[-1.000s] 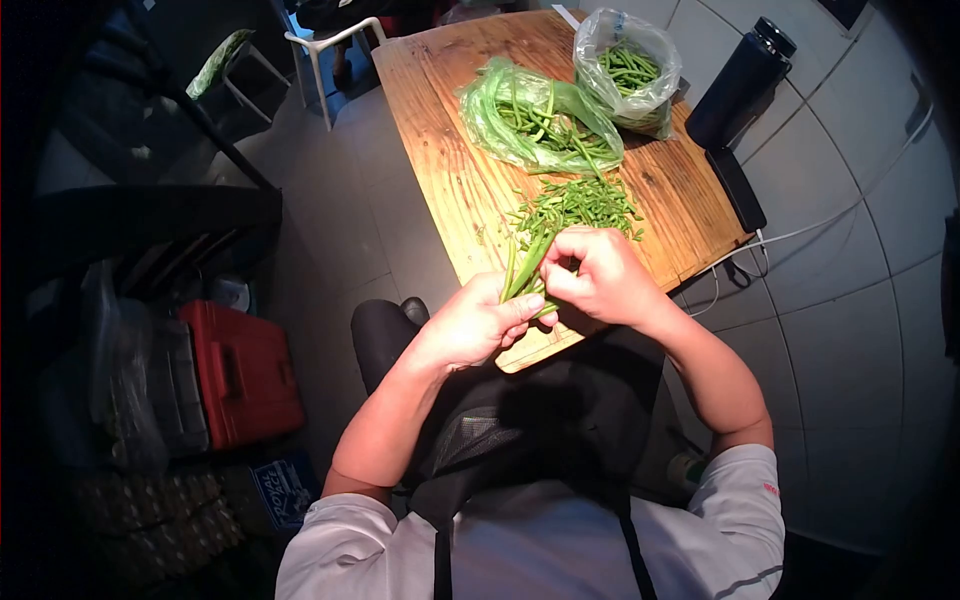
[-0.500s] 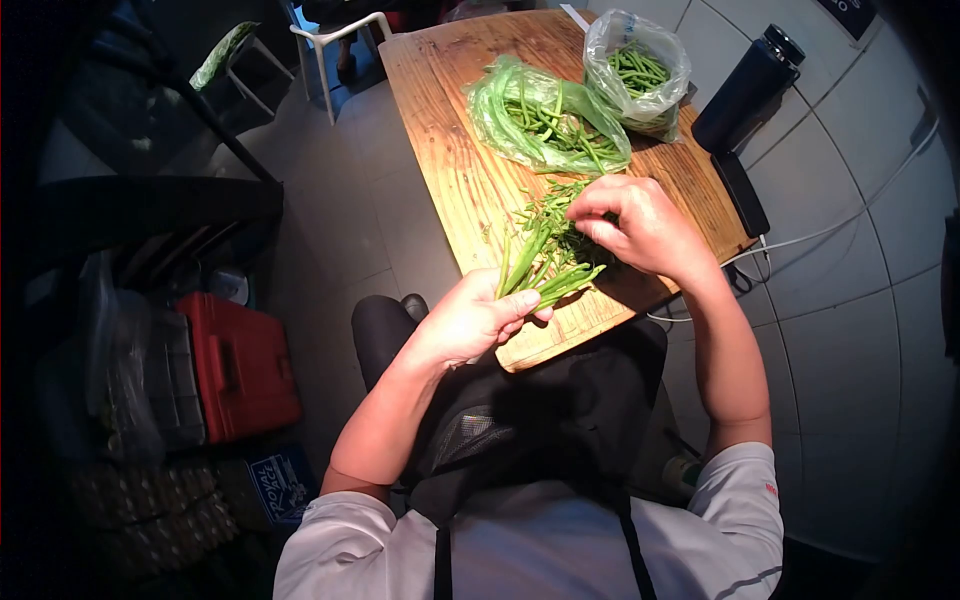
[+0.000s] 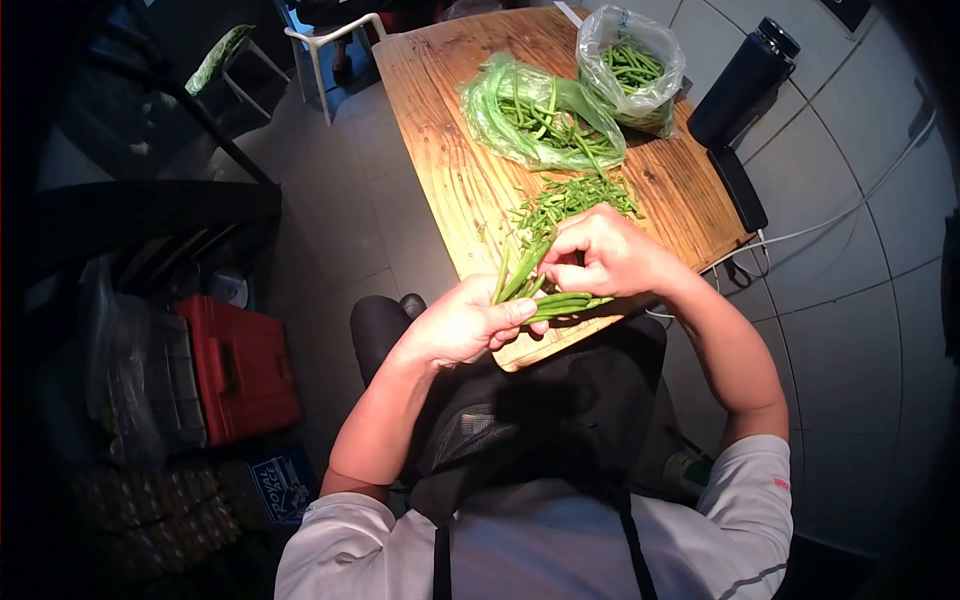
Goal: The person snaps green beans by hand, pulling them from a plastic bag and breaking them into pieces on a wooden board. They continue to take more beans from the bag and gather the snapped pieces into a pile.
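Observation:
My left hand [image 3: 472, 318] is closed round a bunch of long green beans [image 3: 565, 303] near the front edge of the wooden table [image 3: 430, 110]. Right beside the bunch, my right hand [image 3: 605, 255] has its fingers pinched at the beans; what lies between the fingertips is too small to name. Beyond my hands is a pile of short bean pieces [image 3: 570, 198]. Farther back lie an open green plastic bag [image 3: 483, 118] with long beans in it and a clear plastic bag [image 3: 670, 75] that also holds beans.
A dark bottle [image 3: 742, 85] and a black power bank [image 3: 738, 190] with a white cable stand along the tiled wall at the right. On the floor to the left is a red box [image 3: 240, 368]. A white chair [image 3: 322, 45] stands beyond the table.
My right hand has moved from above the pile of pieces down and left to the bunch. The left hand has stayed nearly in place, still round the beans.

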`<state>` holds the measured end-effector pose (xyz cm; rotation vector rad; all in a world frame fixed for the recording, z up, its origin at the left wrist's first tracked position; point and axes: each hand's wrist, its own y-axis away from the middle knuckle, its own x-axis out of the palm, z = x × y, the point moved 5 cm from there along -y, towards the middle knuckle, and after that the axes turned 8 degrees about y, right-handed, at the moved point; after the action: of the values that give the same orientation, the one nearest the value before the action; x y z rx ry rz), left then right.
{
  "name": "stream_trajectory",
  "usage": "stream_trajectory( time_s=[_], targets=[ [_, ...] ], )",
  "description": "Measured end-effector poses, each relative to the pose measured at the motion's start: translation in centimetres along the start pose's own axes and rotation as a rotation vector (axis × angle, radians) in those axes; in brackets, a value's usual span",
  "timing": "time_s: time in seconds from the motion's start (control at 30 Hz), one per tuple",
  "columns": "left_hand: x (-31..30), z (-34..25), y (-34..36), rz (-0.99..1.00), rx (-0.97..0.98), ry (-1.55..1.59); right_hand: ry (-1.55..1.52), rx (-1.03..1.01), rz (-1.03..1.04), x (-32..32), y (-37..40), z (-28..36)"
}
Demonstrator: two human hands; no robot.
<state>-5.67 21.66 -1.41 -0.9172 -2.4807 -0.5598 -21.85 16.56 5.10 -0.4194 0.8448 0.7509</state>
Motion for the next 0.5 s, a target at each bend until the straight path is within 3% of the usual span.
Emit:
stream_trajectory(
  time_s=[0.1,0.13,0.2,0.27,0.33,0.43,0.5],
  targets=[
    [-0.4,-0.2,-0.2,-0.013,0.02,0.081,-0.358,0.198,-0.142,1.5,0.3,-1.5],
    [-0.5,-0.2,-0.1,-0.029,0.024,0.079,-0.454,0.167,-0.243,1.7,0.0,-2.1],
    [-0.6,-0.2,0.0,-0.057,0.032,0.073,-0.498,0.263,-0.348,0.7,0.4,-2.9],
    [-0.8,-0.2,0.1,-0.086,0.064,0.122,-0.071,0.342,-0.398,-1.4,1.0,-2.2],
    [-1.2,-0.2,0.2,-0.12,0.088,0.131,0.139,0.235,-0.408,-2.1,1.1,-2.8],
    [-1.4,0.0,0.2,-0.132,0.093,0.131,0.28,0.07,-0.546,-2.9,1.5,-2.1],
    [-1.5,0.1,0.2,-0.15,0.105,0.081,0.228,0.085,-0.526,-3.6,1.9,-1.0]
  ],
)
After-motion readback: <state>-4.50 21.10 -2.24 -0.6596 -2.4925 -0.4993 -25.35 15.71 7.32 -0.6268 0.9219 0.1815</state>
